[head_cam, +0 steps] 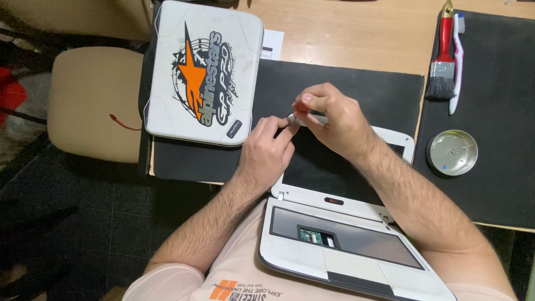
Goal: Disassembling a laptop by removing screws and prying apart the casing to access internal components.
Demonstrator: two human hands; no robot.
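On lap and desk edge, head view: white laptop (345, 245) open, keyboard removed, its screen (329, 167) leaning onto a black mat (345, 83). Left hand (266, 153) pinches the screen bezel's top corner, fingers curled. Right hand (331, 117) grips a red-handled screwdriver (304, 108) at that same corner. Second white laptop (203, 72), closed, lies left. Brush (443, 61), toothbrush (457, 61), round metal dish (452, 152) sit right.
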